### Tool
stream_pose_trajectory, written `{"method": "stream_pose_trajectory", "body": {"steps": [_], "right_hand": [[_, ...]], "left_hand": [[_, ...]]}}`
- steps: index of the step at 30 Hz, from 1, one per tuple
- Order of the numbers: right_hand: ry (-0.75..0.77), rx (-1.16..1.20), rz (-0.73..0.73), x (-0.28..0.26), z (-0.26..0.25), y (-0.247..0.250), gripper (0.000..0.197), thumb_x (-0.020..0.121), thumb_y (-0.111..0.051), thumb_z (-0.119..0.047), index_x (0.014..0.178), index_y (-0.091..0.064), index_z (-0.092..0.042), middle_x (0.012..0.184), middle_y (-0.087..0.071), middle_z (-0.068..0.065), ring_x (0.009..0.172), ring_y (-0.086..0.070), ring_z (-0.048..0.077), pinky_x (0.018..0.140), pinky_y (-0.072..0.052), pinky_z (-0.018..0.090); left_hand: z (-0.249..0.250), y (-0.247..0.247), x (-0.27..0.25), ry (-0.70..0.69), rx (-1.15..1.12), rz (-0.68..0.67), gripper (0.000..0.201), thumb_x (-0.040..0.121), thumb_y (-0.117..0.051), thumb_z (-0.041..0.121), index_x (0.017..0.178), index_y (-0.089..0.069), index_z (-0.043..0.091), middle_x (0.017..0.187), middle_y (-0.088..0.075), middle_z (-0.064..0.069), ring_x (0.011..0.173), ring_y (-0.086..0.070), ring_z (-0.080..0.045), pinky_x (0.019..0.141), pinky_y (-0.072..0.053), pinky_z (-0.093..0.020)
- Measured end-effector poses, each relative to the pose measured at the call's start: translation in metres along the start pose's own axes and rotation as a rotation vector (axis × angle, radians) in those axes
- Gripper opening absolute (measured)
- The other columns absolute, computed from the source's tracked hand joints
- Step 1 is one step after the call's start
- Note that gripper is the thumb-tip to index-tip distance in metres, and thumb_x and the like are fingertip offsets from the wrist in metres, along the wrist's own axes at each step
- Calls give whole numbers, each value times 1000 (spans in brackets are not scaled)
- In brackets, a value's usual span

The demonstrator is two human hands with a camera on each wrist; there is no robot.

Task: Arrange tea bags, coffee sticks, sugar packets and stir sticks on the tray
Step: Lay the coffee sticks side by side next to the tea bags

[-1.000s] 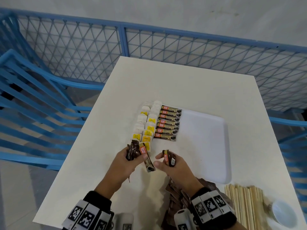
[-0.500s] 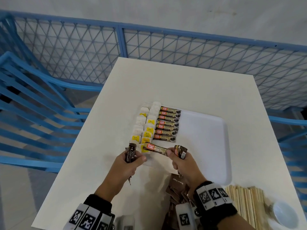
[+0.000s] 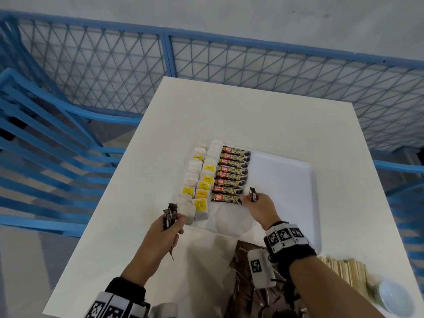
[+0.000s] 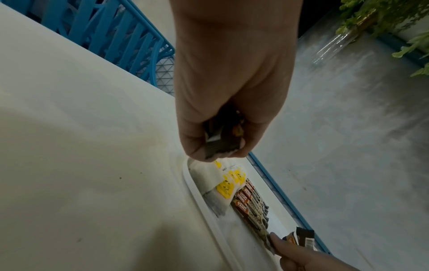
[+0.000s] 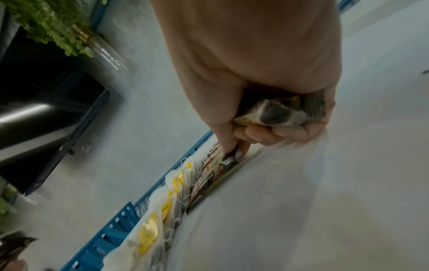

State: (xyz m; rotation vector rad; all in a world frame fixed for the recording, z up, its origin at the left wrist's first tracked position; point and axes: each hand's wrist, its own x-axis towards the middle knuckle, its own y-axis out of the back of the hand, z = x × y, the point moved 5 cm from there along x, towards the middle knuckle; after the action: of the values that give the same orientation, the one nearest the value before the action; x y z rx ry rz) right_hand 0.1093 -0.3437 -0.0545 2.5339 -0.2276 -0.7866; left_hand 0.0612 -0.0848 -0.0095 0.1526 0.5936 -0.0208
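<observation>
A blue fence (image 3: 68,138) fills the left and top of the head view. Below it lies the white surface (image 3: 229,111). At lower left of centre the left hand (image 3: 164,232) is curled round a bunch of dark sticks (image 3: 170,216), just beside the tray's near-left corner. On the tray (image 3: 286,180), mid-frame, two columns of tea bags (image 3: 199,180) run along its left side, touching a column of coffee sticks (image 3: 232,174) to their right; the rest of the tray is bare. The right hand (image 3: 259,207), centre-right, pinches the right end of the nearest row stick (image 3: 226,198) between thumb and forefinger, its other fingers folded on spare sticks (image 3: 252,194) standing up from the fist. At the bottom centre, brown packets (image 3: 243,258) lie on the surface under the right wrist. Lower right, wooden stir sticks (image 3: 344,269) lie beside a small white cup (image 3: 397,297).
</observation>
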Motion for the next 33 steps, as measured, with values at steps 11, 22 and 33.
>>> {"method": "stream_pose_trajectory", "body": {"steps": [11,22,33], "right_hand": [[20,-189,40,3,-8,-4,27,91,-56,-30,73,-53,-10,74,-55,1,79,-50,20,67,-36,26],[13,-79,77,-6,-14,-4,29,89,-60,-30,99,-45,-7,91,-54,4,83,-50,19,69,-38,26],[-47,352,-482,-65,-37,-16,14,91,-53,-9,102,-45,-12,74,-54,6,59,-50,14,44,-34,20]], "left_hand": [[-5,-4,0,43,7,-24,9,93,-55,16,96,-61,11,72,-53,-4,55,-38,-14,56,-34,-25],[-2,-2,-1,25,30,-23,8,93,-55,16,94,-62,12,71,-53,-3,55,-39,-14,56,-35,-23],[22,-13,0,-135,49,-46,2,88,-62,16,88,-64,15,63,-51,1,49,-37,-9,50,-35,-19]]}}
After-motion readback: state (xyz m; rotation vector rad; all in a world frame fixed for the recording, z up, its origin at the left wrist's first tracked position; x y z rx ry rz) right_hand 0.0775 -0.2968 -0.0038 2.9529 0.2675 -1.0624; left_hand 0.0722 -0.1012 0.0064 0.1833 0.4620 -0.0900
